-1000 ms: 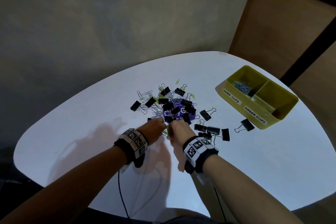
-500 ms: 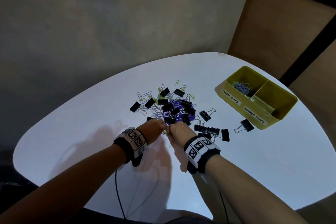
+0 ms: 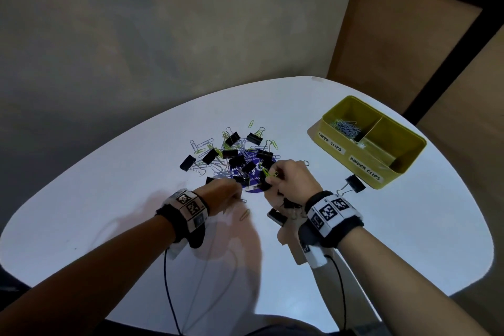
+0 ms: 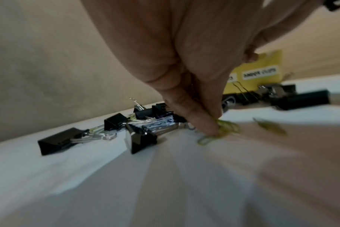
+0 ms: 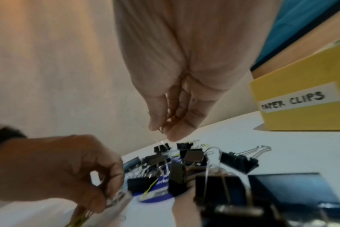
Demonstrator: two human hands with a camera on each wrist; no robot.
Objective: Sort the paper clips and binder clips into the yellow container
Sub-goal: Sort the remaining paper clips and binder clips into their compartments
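Observation:
A pile of black binder clips (image 3: 235, 161) and silver, green and blue paper clips (image 3: 203, 144) lies mid-table over a blue disc. My left hand (image 3: 239, 196) is low at the pile's near edge and pinches a few yellow-green paper clips (image 4: 226, 128) against the table. My right hand (image 3: 272, 176) is raised just right of the pile, its thumb and fingers pinching green paper clips (image 3: 270, 173). The yellow container (image 3: 354, 163) stands at the right, labelled PAPER CLIPS and BINDER CLIPS. Silver paper clips (image 3: 345, 128) lie in its left compartment.
One loose paper clip (image 3: 245, 214) lies near my left hand. Binder clips (image 3: 276, 216) sit under my right wrist, and another binder clip (image 3: 354, 184) lies by the container's front wall. The white table (image 3: 109, 199) ends in a curved edge against a grey wall.
My right hand has lifted off the pile's near edge and drifted right, carrying green paper clips. My left hand has stayed low at the pile's edge.

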